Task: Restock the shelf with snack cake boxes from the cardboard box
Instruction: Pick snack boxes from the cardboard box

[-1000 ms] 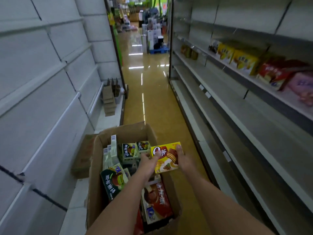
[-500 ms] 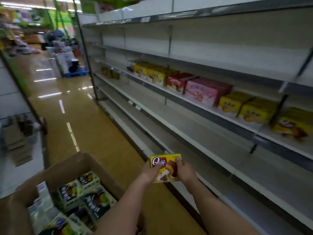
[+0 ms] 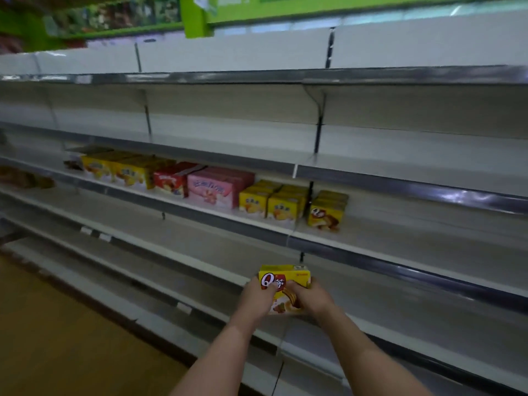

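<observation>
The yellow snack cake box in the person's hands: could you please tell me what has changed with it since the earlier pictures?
The yellow snack cake box has been carried from above the brown cardboard box, now out of view, to the grey metal shelf holding a matching yellow box. The left hand and right hand still grip it from either side; it has not been set down.

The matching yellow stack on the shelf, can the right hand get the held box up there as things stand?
Probably yes. Both the right hand and left hand hold the box, and nothing stands between it and the stack.
</observation>
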Demonstrator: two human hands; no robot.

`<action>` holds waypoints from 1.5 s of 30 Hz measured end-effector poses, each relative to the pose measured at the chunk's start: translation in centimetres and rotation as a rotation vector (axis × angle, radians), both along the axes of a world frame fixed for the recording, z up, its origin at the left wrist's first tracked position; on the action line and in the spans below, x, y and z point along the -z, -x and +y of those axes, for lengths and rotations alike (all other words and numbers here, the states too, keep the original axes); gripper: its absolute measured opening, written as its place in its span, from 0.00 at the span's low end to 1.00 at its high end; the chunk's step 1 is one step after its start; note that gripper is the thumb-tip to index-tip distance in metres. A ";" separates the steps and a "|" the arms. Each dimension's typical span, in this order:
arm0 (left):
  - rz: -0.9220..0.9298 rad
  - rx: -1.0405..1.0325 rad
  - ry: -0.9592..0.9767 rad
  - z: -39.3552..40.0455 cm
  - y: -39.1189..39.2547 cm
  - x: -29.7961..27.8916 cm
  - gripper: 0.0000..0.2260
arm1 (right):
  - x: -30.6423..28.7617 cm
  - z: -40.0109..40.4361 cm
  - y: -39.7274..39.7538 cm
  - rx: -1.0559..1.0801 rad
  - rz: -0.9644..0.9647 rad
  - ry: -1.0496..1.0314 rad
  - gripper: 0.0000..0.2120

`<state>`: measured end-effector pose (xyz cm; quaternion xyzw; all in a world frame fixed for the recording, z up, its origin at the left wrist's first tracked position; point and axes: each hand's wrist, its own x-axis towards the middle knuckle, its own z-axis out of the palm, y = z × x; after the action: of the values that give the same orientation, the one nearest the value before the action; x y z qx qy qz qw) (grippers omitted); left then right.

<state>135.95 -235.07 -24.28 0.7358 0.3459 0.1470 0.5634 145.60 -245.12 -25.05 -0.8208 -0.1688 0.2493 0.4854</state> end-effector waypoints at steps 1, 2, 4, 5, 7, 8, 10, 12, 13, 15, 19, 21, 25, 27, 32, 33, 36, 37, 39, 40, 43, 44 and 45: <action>0.018 0.014 -0.036 -0.7 -1.5 -0.5 0.15 | 0.0 -0.6 -1.6 0.018 0.010 -0.007 0.21; 0.034 0.017 -0.054 -1.4 -2.7 -1.1 0.19 | -0.2 -1.2 -3.0 0.027 0.009 0.001 0.20; 0.048 0.010 -0.036 -2.3 -4.9 -1.8 0.26 | -1.0 -2.0 -5.1 0.044 -0.029 0.014 0.13; 0.043 0.018 -0.035 -2.8 -6.2 -1.9 0.26 | -1.8 -2.6 -5.8 0.071 -0.041 0.013 0.12; 0.015 0.037 -0.032 -3.3 -7.8 -2.4 0.22 | -3.2 -3.2 -6.5 0.108 -0.062 0.007 0.17; 0.004 0.043 -0.024 -3.6 -8.5 -2.6 0.21 | -3.6 -3.5 -6.9 0.119 -0.084 0.014 0.19; -0.006 0.042 -0.029 -3.9 -10.1 -2.8 0.18 | -3.7 -4.2 -8.1 0.131 -0.135 0.032 0.22; -0.018 0.042 -0.058 -3.9 -11.3 -2.7 0.12 | -3.4 -4.5 -9.5 0.148 -0.182 0.046 0.23; -0.028 0.043 -0.073 -3.8 -11.8 -2.6 0.10 | -3.2 -4.5 -10.3 0.153 -0.207 0.054 0.24; -0.046 0.054 -0.090 -3.3 -12.8 -2.3 0.09 | -2.2 -4.2 -12.3 0.162 -0.231 0.058 0.28; -0.096 0.099 -0.130 -1.6 -14.6 -1.8 0.12 | -2.1 -3.1 -14.2 0.198 -0.201 0.001 0.26; -0.102 0.124 -0.158 -0.3 -15.9 -1.9 0.12 | -3.3 -2.2 -14.0 0.239 -0.201 -0.008 0.20; -0.119 0.152 -0.214 2.4 -18.5 -2.7 0.14 | -4.3 0.2 -15.7 0.279 -0.199 0.001 0.18; -0.134 0.167 -0.225 3.8 -19.9 -3.0 0.15 | -4.3 1.6 -17.1 0.276 -0.204 0.033 0.19; -0.135 0.220 -0.204 6.4 -22.8 -2.4 0.14 | -3.8 4.3 -19.4 0.302 -0.243 0.084 0.17; -0.130 0.228 -0.196 6.6 -23.3 -2.1 0.15 | -3.6 4.5 -19.7 0.307 -0.246 0.099 0.17; -0.112 0.264 -0.179 7.3 -24.9 -1.2 0.15 | -2.9 5.2 -20.6 0.336 -0.253 0.140 0.15; -0.108 0.275 -0.171 7.4 -25.3 -0.9 0.14 | -2.7 5.4 -20.9 0.353 -0.246 0.145 0.15; -0.100 0.291 -0.153 7.5 -26.0 -0.5 0.15 | -2.6 5.6 -21.4 0.387 -0.233 0.141 0.16; -0.095 0.293 -0.143 7.6 -26.4 -0.4 0.15 | -2.6 5.7 -21.7 0.401 -0.229 0.133 0.16; -0.094 0.290 -0.096 7.6 -27.1 -0.1 0.17 | -2.5 6.0 -22.5 0.419 -0.232 0.131 0.15; -0.094 0.290 -0.074 7.6 -27.3 0.0 0.18 | -2.5 6.2 -22.8 0.422 -0.229 0.135 0.15; -0.101 0.292 -0.046 7.6 -27.5 0.0 0.20 | -2.4 6.3 -23.0 0.428 -0.225 0.134 0.14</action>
<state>163.46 -227.46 -24.31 0.7826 0.2032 0.1082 0.5784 168.58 -238.83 -22.66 -0.8908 -0.0274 0.0587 0.4498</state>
